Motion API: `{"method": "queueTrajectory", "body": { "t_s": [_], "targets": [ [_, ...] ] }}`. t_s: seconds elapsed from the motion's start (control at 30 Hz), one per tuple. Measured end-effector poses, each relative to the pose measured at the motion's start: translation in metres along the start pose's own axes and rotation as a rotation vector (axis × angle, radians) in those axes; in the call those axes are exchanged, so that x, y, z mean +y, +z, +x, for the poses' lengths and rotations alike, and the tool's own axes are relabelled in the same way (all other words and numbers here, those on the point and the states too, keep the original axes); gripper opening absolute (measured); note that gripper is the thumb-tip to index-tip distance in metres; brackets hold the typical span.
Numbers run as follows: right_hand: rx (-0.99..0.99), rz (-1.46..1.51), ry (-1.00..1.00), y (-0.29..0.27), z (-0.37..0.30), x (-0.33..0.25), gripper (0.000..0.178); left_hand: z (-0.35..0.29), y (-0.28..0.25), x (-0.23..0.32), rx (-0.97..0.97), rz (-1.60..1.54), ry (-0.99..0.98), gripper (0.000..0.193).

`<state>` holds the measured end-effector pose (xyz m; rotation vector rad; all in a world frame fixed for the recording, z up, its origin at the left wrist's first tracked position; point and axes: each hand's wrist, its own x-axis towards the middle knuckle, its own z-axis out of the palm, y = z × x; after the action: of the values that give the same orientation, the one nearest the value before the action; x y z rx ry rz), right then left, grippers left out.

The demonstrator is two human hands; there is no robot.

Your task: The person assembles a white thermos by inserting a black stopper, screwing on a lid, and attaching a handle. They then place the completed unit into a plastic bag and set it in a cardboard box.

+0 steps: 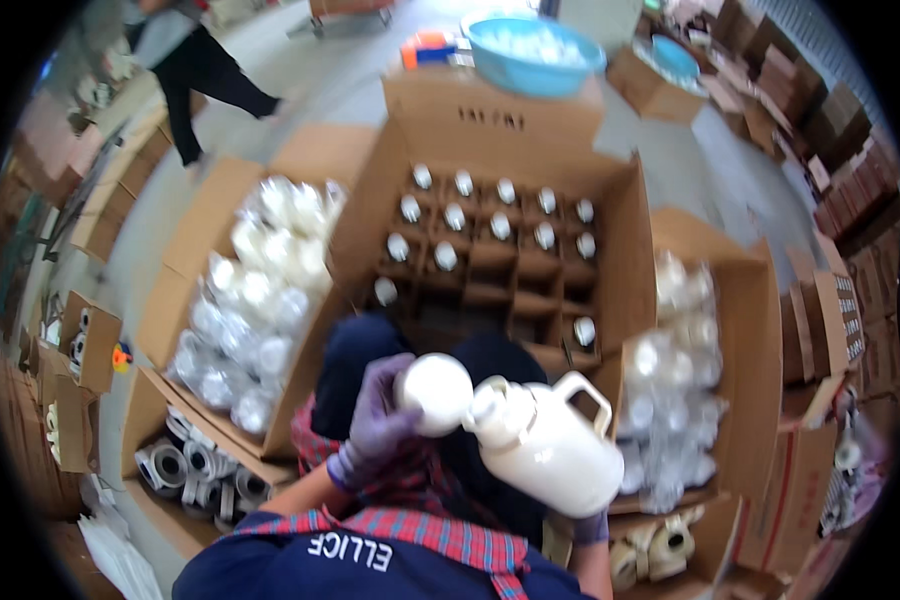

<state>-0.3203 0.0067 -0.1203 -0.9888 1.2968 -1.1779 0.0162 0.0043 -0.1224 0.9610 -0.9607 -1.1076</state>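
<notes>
In front of my lap, my left hand point(375, 415), in a purple glove, is closed around a round white cup-like lid point(438, 393). Just right of it a white vacuum jug point(550, 450) with a side handle lies tilted, its white neck toward the lid; whether the two touch I cannot tell. My right hand point(590, 527), also gloved, supports the jug from underneath, mostly hidden by it. Ahead stands an open carton point(490, 125) with cardboard dividers. Several white-topped bottles point(500, 226) fill its far cells, and one stands at its near right.
Cartons of clear-wrapped white parts point(255, 290) point(670, 380) flank me. Black and grey ring parts point(200, 465) lie in a box at lower left, cream parts point(660, 550) at lower right. A blue basin point(535, 75) sits beyond the carton. A person point(195, 75) walks at far left.
</notes>
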Motion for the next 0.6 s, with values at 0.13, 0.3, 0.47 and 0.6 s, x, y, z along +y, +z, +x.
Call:
{"method": "queueTrajectory", "body": {
  "t_s": [0.13, 0.3, 0.47, 0.6],
  "targets": [
    [-0.019, 0.080, 0.045, 0.005, 0.006, 0.001, 0.026, 0.004, -0.016, 0.030, -0.116, 0.229, -0.262, 0.070],
    [-0.036, 0.323, 0.130, -0.004, 0.015, 0.010, 0.026, -0.002, 0.004, 0.043, -0.725, 1.034, 0.088, 0.071],
    [-0.076, 0.141, 0.043, 0.015, 0.005, -0.017, 0.025, -0.021, 0.015, 0.034, -0.881, 1.587, 0.423, 0.031],
    [-0.037, 0.639, 0.320, 0.018, 0.009, -0.015, 0.020, 0.008, 0.029, 0.059, -1.141, 1.862, 0.239, 0.031]
  ]
}}
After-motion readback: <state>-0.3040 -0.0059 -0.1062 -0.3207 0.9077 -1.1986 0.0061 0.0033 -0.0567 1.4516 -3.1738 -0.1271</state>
